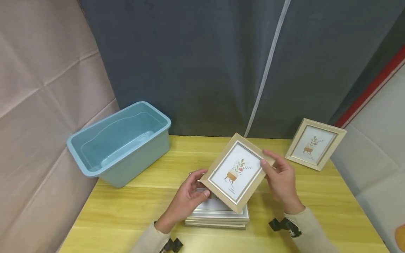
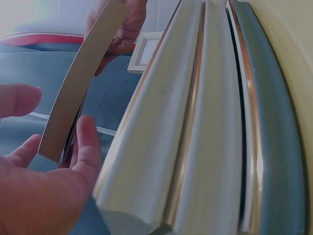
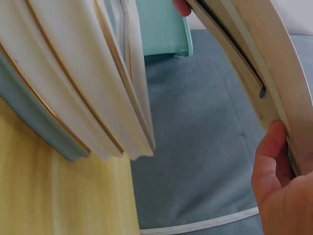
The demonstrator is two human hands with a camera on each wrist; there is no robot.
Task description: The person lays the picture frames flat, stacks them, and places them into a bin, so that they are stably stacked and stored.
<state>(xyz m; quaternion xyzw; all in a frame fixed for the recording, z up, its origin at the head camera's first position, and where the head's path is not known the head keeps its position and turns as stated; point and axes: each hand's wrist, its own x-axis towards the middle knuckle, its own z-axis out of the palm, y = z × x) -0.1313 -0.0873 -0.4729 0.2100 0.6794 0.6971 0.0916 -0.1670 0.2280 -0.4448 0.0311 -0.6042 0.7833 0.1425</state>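
A picture frame (image 1: 217, 168) with a light wood-coloured border and a potted-plant print is held tilted above a stack of frames. My right hand (image 1: 283, 181) grips its right edge, thumb on the front and fingers behind. At its left corner my left hand (image 1: 188, 198) curls its fingers around the frame; the thumb lies close below the edge. In the right wrist view the back edge of the held frame (image 3: 288, 58) shows with a dark slot. Beneath lie several stacked picture frames (image 1: 218, 222) with pale and silvery borders, partly hidden by the held one.
A blue plastic bin (image 1: 139, 160) stands at the back left of the wooden table (image 1: 133, 218). Another light-bordered picture frame (image 1: 332, 149) stands upright at the back right, showing a similar print. A dark grey curtain (image 1: 190, 70) hangs behind the table.
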